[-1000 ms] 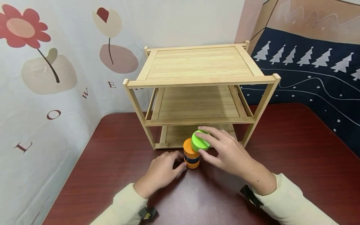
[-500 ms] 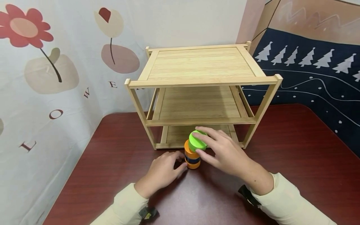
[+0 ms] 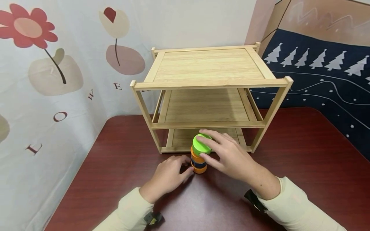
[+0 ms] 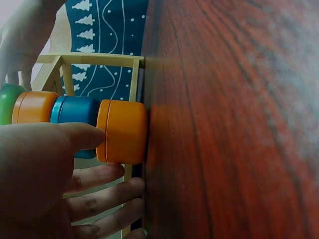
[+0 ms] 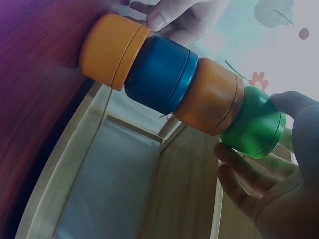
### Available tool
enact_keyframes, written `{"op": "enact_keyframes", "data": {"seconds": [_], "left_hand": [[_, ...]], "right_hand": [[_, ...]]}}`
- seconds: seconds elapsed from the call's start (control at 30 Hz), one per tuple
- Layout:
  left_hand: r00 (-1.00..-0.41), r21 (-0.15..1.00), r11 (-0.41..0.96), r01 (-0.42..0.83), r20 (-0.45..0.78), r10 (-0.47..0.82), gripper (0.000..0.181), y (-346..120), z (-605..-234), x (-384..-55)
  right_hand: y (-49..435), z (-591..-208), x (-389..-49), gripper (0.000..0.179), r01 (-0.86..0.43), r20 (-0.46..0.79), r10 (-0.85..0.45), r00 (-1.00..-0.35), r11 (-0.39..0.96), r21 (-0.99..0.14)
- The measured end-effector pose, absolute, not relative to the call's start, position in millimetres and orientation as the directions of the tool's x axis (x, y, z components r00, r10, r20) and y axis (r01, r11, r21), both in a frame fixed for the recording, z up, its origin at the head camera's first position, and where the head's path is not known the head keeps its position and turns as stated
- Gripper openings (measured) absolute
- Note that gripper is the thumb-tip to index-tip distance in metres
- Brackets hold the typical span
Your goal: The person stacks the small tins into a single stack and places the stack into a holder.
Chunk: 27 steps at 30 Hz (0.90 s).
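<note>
Nearest, well out in front of the rack [image 3: 212, 85]: two pale sleeves [image 3: 131, 205] above the dark red table [image 3: 199, 205]. Left hand [image 3: 166, 173], in front of the rack's lower left part: fingers relaxed, enclosing nothing, thumb touching the lower orange jar [image 4: 124, 132]; judged to be steadying only. Beside it, upright on the table just in front of the rack's bottom rail, one column, upward in order: lower orange jar, blue jar [image 5: 160, 72], upper orange jar [image 5: 207, 97], green jar [image 3: 201, 146]. Right hand [image 3: 234, 155], in front of the rack's lower right part, pinches the green jar between thumb and fingers; the jar touches the one below. Progress, judged: three jars stacked, fourth in place or nearly so; letting go not yet done. Cannot tell whether the green jar bears its full weight. Farthest, behind the rack: printed cloth [image 3: 185, 22], flowers left, white trees right.
</note>
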State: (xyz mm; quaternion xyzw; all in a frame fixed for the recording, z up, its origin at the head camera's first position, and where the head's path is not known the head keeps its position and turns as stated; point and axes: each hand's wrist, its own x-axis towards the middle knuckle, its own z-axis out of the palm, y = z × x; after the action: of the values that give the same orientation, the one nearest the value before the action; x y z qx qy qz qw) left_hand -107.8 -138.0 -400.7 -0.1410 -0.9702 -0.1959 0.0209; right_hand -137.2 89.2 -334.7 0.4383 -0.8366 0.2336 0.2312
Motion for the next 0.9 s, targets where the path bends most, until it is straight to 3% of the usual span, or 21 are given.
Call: {"op": "enact_keyframes", "data": {"seconds": [0.9], "left_hand": [[-0.956,0.365,0.883,0.294,0.125,0.267,0.024,-138.5,-401.8,-107.5]], "right_hand": [[85.9,-337.3,-139.0,0.049,-0.854,0.59,-0.642,-0.49,0.491,-0.174]]}}
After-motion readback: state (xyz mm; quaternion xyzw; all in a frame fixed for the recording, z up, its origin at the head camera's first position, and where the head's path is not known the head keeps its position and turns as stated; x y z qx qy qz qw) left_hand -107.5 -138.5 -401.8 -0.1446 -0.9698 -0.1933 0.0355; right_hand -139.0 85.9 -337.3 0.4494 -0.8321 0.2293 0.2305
